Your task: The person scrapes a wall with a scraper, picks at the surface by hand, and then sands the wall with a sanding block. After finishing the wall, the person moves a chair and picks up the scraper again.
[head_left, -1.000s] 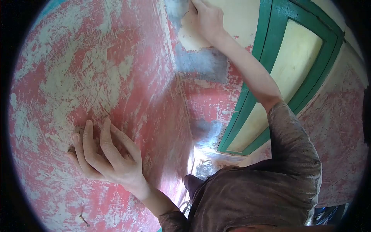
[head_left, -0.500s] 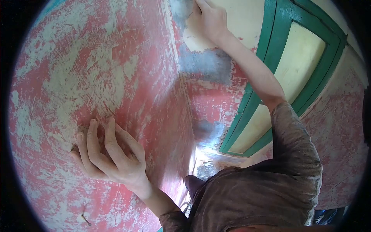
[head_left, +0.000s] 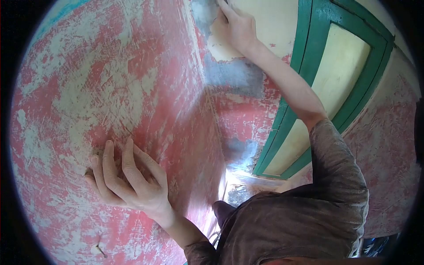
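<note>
My left hand (head_left: 132,179) rests against the pink wall (head_left: 176,128), which is scuffed with whitish patches. Its fingers are bent and apart, the tips touching the surface, and I see nothing held in them. Up at the top edge of the view, my right hand (head_left: 240,33) is closed, with the index finger stretched along something dark that I cannot make out. It is at the adjoining wall, over a cream patch (head_left: 265,20) and beside a grey smooth patch (head_left: 234,77).
A green-framed door or shutter (head_left: 304,39) with cream panels stands right of my right forearm. The wall corner (head_left: 212,106) runs down between my arms. A small nail-like piece (head_left: 101,251) sticks out of the wall at lower left. Bright light enters low in the corner.
My right hand has shifted slightly up and left along the wall. My left hand keeps its place on the wall; the view has moved a little.
</note>
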Action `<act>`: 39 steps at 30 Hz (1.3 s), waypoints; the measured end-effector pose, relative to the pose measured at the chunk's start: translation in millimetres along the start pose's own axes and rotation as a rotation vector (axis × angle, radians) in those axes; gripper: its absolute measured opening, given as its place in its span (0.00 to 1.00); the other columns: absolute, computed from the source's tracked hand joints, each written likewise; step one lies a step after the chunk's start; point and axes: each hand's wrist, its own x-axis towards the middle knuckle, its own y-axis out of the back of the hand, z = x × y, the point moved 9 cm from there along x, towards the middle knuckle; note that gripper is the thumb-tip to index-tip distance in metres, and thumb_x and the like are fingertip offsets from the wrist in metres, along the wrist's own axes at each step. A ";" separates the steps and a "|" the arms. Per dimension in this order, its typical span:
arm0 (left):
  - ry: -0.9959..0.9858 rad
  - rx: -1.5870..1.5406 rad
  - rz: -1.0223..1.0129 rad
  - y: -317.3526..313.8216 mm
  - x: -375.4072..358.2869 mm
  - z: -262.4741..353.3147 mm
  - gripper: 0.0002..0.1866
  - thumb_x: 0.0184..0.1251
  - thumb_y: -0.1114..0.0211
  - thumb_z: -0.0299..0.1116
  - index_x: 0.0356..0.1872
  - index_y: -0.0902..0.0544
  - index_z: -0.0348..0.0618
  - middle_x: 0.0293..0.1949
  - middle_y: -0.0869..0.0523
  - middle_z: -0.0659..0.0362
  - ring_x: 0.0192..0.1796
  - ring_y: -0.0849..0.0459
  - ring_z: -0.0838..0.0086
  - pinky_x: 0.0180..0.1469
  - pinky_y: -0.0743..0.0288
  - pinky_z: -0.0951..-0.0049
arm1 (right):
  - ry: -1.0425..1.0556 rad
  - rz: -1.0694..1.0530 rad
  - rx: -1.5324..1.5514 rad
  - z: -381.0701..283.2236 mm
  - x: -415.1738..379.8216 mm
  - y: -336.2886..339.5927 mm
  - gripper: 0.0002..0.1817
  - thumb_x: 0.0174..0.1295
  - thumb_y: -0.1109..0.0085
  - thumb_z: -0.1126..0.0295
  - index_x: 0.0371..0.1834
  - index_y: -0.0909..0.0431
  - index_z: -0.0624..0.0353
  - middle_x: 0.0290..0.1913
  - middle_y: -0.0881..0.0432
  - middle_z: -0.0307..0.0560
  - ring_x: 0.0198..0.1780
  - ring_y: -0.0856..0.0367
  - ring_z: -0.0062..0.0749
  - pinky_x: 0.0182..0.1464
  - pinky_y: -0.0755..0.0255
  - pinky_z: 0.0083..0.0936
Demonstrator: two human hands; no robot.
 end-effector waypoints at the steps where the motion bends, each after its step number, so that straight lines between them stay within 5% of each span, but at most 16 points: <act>1: -0.002 -0.003 -0.003 0.2 -0.2 -0.3 0.07 0.71 0.27 0.33 0.47 0.08 0.51 0.58 0.13 0.59 0.69 0.23 0.59 0.77 0.32 0.47 | -0.006 -0.003 0.005 0.2 -5.3 -2.0 0.39 0.64 0.39 0.75 0.82 0.36 0.53 0.67 0.19 0.61 0.48 0.12 0.58 0.51 0.15 0.45; 6: 0.001 -0.034 0.015 2.2 0.0 0.4 0.07 0.70 0.27 0.31 0.47 0.09 0.51 0.58 0.13 0.58 0.70 0.25 0.59 0.77 0.32 0.47 | 0.301 -0.029 0.223 -37.3 -141.8 -23.8 0.40 0.62 0.38 0.79 0.81 0.35 0.58 0.83 0.37 0.59 0.51 0.12 0.56 0.54 0.14 0.39; 8: 0.005 -0.023 -0.002 3.2 0.5 1.6 0.07 0.70 0.27 0.31 0.47 0.09 0.51 0.58 0.13 0.58 0.70 0.25 0.59 0.77 0.32 0.47 | 0.189 -0.155 0.243 -35.3 -134.6 -27.7 0.39 0.62 0.37 0.79 0.80 0.34 0.61 0.81 0.33 0.58 0.50 0.11 0.55 0.50 0.14 0.39; 12: 0.009 0.015 0.004 1.6 3.2 2.3 0.06 0.72 0.27 0.34 0.46 0.09 0.54 0.57 0.12 0.62 0.69 0.22 0.63 0.76 0.30 0.52 | 0.149 0.137 0.159 -15.6 -10.9 2.2 0.35 0.64 0.39 0.78 0.78 0.32 0.60 0.77 0.28 0.59 0.43 0.12 0.54 0.46 0.15 0.43; 15: 0.015 0.009 0.007 1.0 2.3 1.0 0.05 0.72 0.27 0.34 0.46 0.09 0.54 0.58 0.12 0.62 0.69 0.22 0.63 0.76 0.30 0.51 | 0.098 0.179 0.101 -17.2 7.2 8.9 0.37 0.62 0.39 0.79 0.79 0.33 0.59 0.77 0.29 0.60 0.44 0.12 0.55 0.47 0.15 0.44; 22: 0.015 -0.009 0.017 2.2 1.1 1.3 0.05 0.72 0.27 0.33 0.46 0.09 0.54 0.58 0.12 0.62 0.69 0.23 0.63 0.76 0.30 0.50 | 0.179 -0.132 0.160 -26.5 -171.8 -49.2 0.43 0.58 0.38 0.82 0.82 0.35 0.57 0.83 0.36 0.56 0.45 0.12 0.51 0.46 0.14 0.40; 26: 0.023 -0.007 0.000 -0.5 2.8 3.1 0.07 0.70 0.27 0.31 0.46 0.09 0.53 0.58 0.13 0.61 0.69 0.23 0.61 0.77 0.32 0.49 | 0.133 0.041 0.154 -24.9 -67.8 -5.7 0.43 0.58 0.36 0.80 0.81 0.35 0.60 0.79 0.31 0.62 0.42 0.12 0.55 0.45 0.15 0.42; 28: 0.030 -0.009 -0.010 -2.9 1.6 3.2 0.08 0.69 0.27 0.29 0.46 0.09 0.52 0.58 0.13 0.59 0.70 0.24 0.59 0.78 0.33 0.49 | -0.020 0.173 0.137 -8.6 -4.7 12.6 0.40 0.61 0.37 0.83 0.80 0.30 0.51 0.44 0.13 0.60 0.37 0.12 0.52 0.42 0.17 0.39; 31: 0.032 -0.009 0.021 0.6 0.2 0.9 0.08 0.69 0.27 0.28 0.46 0.09 0.52 0.58 0.13 0.59 0.69 0.23 0.59 0.78 0.33 0.48 | 0.060 0.255 0.133 -8.5 -18.3 12.7 0.39 0.62 0.37 0.84 0.80 0.30 0.53 0.42 0.15 0.61 0.38 0.12 0.54 0.41 0.18 0.41; 33: 0.032 -0.032 0.022 0.9 1.3 0.9 0.08 0.69 0.27 0.28 0.47 0.09 0.52 0.58 0.13 0.59 0.69 0.24 0.59 0.78 0.33 0.48 | 0.023 0.181 0.169 -17.0 -74.5 2.2 0.39 0.60 0.37 0.85 0.79 0.29 0.57 0.52 0.14 0.65 0.38 0.12 0.54 0.42 0.17 0.40; 35: 0.027 -0.026 0.028 1.0 2.1 0.5 0.08 0.69 0.27 0.28 0.47 0.09 0.52 0.58 0.13 0.59 0.69 0.24 0.59 0.78 0.33 0.48 | 0.176 0.110 0.222 -30.6 -135.2 -14.4 0.42 0.57 0.40 0.86 0.80 0.36 0.64 0.80 0.34 0.65 0.47 0.11 0.58 0.45 0.15 0.41; 39: 0.017 -0.003 -0.006 0.0 2.7 2.8 0.05 0.71 0.27 0.33 0.45 0.09 0.53 0.58 0.13 0.61 0.69 0.22 0.62 0.76 0.30 0.51 | 0.164 0.088 0.205 -29.7 -133.4 -19.8 0.42 0.57 0.39 0.86 0.80 0.35 0.64 0.80 0.33 0.65 0.45 0.11 0.57 0.43 0.15 0.40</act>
